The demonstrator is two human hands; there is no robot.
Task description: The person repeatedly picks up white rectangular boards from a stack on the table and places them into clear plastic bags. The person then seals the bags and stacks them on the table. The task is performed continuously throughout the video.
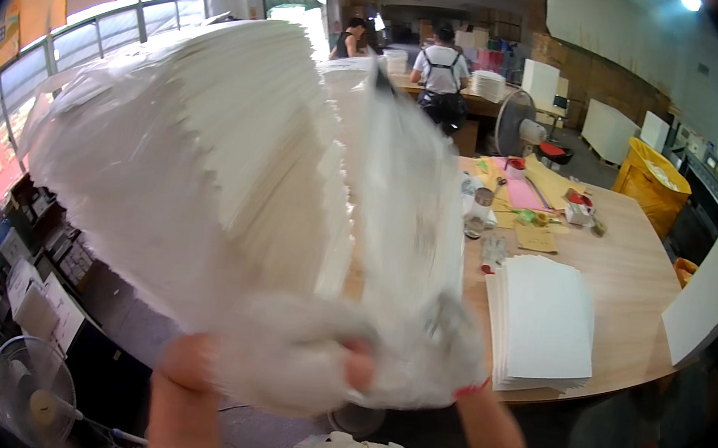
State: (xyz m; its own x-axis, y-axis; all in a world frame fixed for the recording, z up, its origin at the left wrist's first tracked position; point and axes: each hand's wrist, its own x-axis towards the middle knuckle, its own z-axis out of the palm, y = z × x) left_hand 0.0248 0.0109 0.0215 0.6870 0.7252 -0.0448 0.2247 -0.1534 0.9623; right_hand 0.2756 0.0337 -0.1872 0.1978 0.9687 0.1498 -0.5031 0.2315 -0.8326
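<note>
A tall stack of white sheets (256,117), partly wrapped in clear plastic, fills the left and middle of the view. Against its right side a clear plastic bag (418,204) hangs raised, smeared by motion. My left hand (298,349), in a whitish glove with the thumb tip bare, is closed on the bag's lower part. Opposite it, my right hand (451,347), in a glove with a red cuff edge, grips the bag's near right side. Both hands are blurred, and some fingers are hidden behind the plastic.
On the wooden table (632,288) lies a pile of white sheets (545,322), with a spare glove (493,251), a glass jar (478,212) and tape rolls (535,217) beyond. A standing fan (518,123) and yellow bin (652,185) stand farther off. Two people work at the back.
</note>
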